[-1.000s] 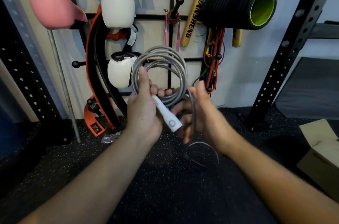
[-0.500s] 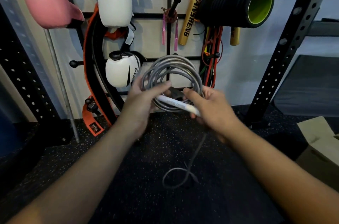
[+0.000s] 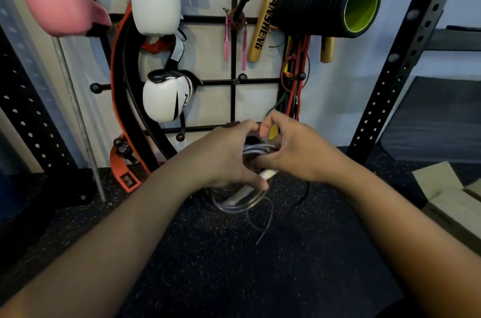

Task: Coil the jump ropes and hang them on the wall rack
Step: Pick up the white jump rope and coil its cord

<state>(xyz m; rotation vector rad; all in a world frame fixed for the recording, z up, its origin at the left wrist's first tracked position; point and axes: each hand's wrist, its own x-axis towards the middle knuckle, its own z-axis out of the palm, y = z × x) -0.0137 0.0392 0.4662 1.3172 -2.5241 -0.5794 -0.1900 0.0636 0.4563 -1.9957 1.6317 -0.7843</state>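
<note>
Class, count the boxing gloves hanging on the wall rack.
3: pink glove upper left, white glove beside it, white-and-black glove below. Others may be hidden.

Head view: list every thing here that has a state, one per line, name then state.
grey jump rope: coiled, held by both hands, not yet hung
loose rope end: dangling below the coil
left hand: gripping the coil
right hand: gripping the coil
pink-handled jump rope: hung on a rack peg
foam roller: mounted on the rack
lower white boxing glove: hanging on the rack
</note>
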